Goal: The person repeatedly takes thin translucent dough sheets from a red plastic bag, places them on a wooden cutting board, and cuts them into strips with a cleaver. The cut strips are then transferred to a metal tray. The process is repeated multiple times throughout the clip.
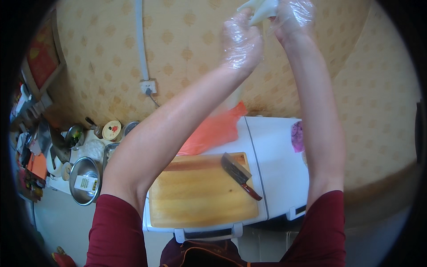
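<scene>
My left hand [243, 41], in a clear plastic glove, is raised high in front of the patterned wall, its fingers closed on a pale, whitish, limp thing [263, 11] at the top edge of the view. On the other side of that pale thing, my right hand [295, 16], gloved too, grips it; its upper part is cut off by the picture's edge. Far below both hands lies a wooden cutting board [203, 197]. A cleaver [236, 169] with a reddish-brown handle rests at a slant on the board's right side, its handle end reaching past the board's edge.
Behind the board, an orange plastic bag [213, 133] stands on the white surface [277, 167]. At left are a metal bowl [85, 197] holding a small package, a lidded tub [111, 130] and another bowl with greens [75, 136]. A plugged wall socket [148, 86] and a purple package [297, 137] also show.
</scene>
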A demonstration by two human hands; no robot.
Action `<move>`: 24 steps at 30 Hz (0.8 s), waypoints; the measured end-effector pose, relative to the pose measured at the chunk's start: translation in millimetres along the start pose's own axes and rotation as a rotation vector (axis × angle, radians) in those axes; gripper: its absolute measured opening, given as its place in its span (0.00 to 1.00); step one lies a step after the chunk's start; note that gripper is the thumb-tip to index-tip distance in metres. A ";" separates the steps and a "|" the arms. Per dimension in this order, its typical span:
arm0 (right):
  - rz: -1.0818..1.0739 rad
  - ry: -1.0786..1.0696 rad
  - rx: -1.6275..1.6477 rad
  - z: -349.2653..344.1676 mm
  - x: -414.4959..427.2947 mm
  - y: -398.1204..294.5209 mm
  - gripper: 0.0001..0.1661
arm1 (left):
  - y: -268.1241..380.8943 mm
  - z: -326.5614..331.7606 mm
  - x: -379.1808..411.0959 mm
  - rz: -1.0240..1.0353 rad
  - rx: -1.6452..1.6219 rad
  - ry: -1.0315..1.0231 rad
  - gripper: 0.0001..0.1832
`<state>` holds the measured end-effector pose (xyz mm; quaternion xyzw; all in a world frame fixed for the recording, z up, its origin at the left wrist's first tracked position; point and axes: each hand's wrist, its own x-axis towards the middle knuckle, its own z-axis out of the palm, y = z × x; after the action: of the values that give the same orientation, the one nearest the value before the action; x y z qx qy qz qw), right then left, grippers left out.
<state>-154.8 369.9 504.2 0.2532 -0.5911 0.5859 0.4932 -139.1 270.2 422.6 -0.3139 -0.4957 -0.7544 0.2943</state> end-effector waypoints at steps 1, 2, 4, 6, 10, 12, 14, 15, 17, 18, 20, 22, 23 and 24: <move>-0.005 -0.004 -0.002 9.9 0.8 -8.1 0.10 | 2.7 -6.7 2.5 0.062 -0.009 -0.005 0.26; -0.004 -0.007 -0.004 18.2 -1.9 -15.8 0.09 | 2.2 -12.8 7.6 0.125 -0.017 -0.010 0.26; -0.009 -0.009 -0.018 30.9 0.4 -32.1 0.09 | 30.4 -25.4 7.4 0.098 -0.009 -0.042 0.26; -0.006 -0.012 -0.029 40.2 3.2 -47.1 0.09 | 75.3 -37.4 -1.4 -0.091 0.027 -0.100 0.26; 0.011 -0.012 -0.041 51.9 5.8 -81.3 0.08 | 83.8 -43.2 12.8 0.394 -0.002 0.068 0.18; 0.034 -0.025 -0.002 64.3 4.1 -99.1 0.08 | 107.7 -61.7 19.6 0.405 0.012 0.040 0.19; 0.066 -0.025 -0.015 57.1 -1.8 -115.8 0.08 | 126.9 -71.8 11.3 0.308 -0.116 -0.093 0.21; 0.079 -0.029 -0.022 52.7 -5.4 -128.6 0.08 | 136.5 -77.2 2.2 0.260 -0.185 -0.158 0.21; 0.143 -0.034 -0.003 51.1 -33.1 -144.0 0.08 | 150.9 -106.3 -31.1 -0.003 -0.149 -0.272 0.25; 0.189 -0.031 -0.032 46.6 -60.3 -144.7 0.08 | 152.2 -122.1 -53.1 -0.151 -0.134 -0.323 0.28; 0.292 -0.012 -0.162 34.9 -138.8 -143.9 0.09 | 127.7 -155.3 -105.5 -0.230 -0.221 -0.435 0.32; 0.376 -0.027 -0.153 -0.4 -226.3 -133.8 0.12 | 107.5 -181.9 -178.1 -0.420 -0.195 -0.504 0.33; 0.484 0.007 -0.268 -18.4 -275.7 -116.6 0.13 | 84.7 -194.2 -224.1 -0.588 -0.230 -0.527 0.32; 0.631 0.029 -0.347 -56.5 -332.7 -85.4 0.14 | 75.9 -208.5 -262.3 -0.584 -0.166 -0.595 0.31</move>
<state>64.5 314.6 239.5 -0.0376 -0.7238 0.6037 0.3319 45.5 85.1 199.7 -0.3867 -0.5649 -0.7200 -0.1138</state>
